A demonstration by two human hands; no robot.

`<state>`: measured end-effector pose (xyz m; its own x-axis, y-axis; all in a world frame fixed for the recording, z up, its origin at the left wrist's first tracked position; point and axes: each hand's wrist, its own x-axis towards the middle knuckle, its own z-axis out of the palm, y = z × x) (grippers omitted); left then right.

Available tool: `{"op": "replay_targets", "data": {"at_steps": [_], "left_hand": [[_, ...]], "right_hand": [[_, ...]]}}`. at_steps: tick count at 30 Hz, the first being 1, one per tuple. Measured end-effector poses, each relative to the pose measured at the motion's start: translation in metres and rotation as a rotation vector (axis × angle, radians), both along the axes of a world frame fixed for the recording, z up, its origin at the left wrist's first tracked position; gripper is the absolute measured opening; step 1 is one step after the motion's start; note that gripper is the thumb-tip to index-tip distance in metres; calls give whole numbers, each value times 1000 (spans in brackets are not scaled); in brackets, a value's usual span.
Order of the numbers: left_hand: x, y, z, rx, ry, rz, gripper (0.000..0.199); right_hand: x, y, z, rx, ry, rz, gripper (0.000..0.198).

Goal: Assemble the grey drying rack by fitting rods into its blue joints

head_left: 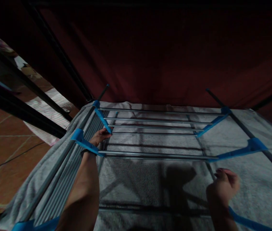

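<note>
A drying rack of grey metal tubes (150, 155) and blue plastic brackets stands in front of me. My left hand (99, 136) reaches through its left side. Its fingers are closed around the lower end of a blue bracket (103, 119), where a thin crossbar (150, 133) meets it. On the right, my right hand (224, 186) hangs in front of the rack, below the right blue bracket (240, 151). Its fingers are curled together and slightly blurred; whether something small is between them cannot be made out.
Under the rack lies a grey fleecy blanket (136, 183). A dark red curtain (150, 57) hangs behind. Black frame bars (27, 106) cross the left side, above a tiled floor (8, 150) with a striped cloth (46, 115) and a thin cable.
</note>
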<state>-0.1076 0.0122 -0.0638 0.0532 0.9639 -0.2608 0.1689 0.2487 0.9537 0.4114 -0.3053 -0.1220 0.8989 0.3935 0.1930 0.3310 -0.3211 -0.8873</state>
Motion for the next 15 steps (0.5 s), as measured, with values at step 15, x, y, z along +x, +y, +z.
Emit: {"op": "replay_targets", "data": {"at_steps": [15], "left_hand": [[-2, 10, 13, -35, 43, -62, 63]], "right_hand": [[-144, 228, 78, -451, -566, 1478, 44]]}}
